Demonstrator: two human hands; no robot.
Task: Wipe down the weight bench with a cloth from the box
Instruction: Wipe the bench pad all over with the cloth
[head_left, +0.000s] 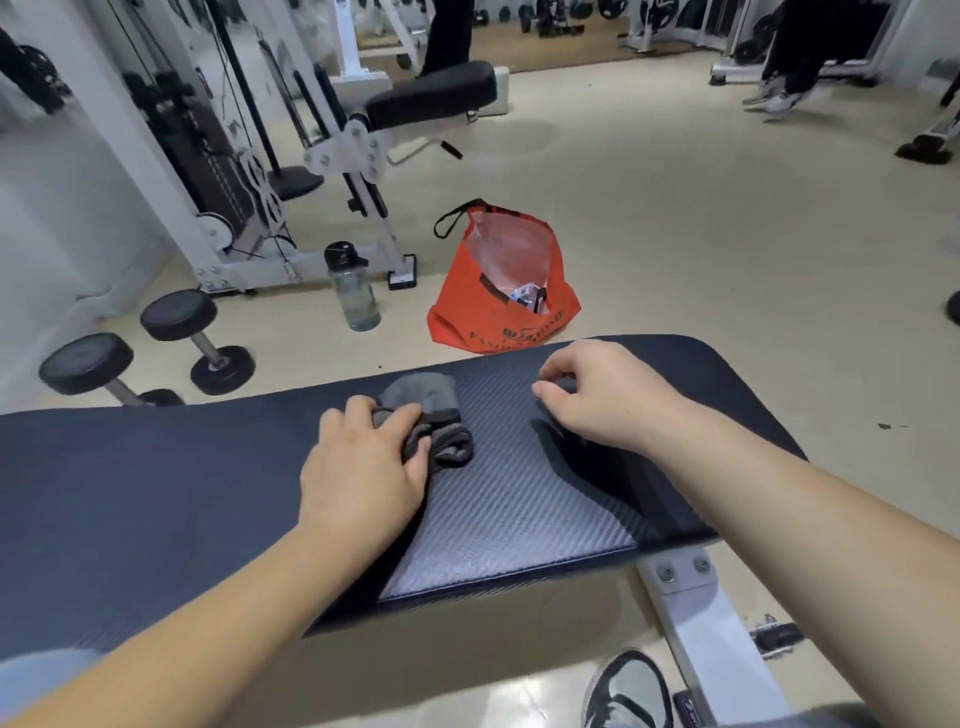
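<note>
Left hand (363, 467) bunches the cloth (431, 421) against the tabletop (156, 493) for wiping pressure, while your empty right hand (597, 395) hovers, fingers loosely curled.

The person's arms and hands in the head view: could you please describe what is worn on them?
Both forearms are bare; no sleeves reach into view. The left hand and the right hand wear no gloves, and no rings, watch or wristband show on the visible sides.

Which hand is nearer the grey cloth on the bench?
Left. The left hand rests on the grey cloth, its fingers curled over the near edge. The right hand is off to the cloth's right, apart from it, over bare bench padding.
</note>
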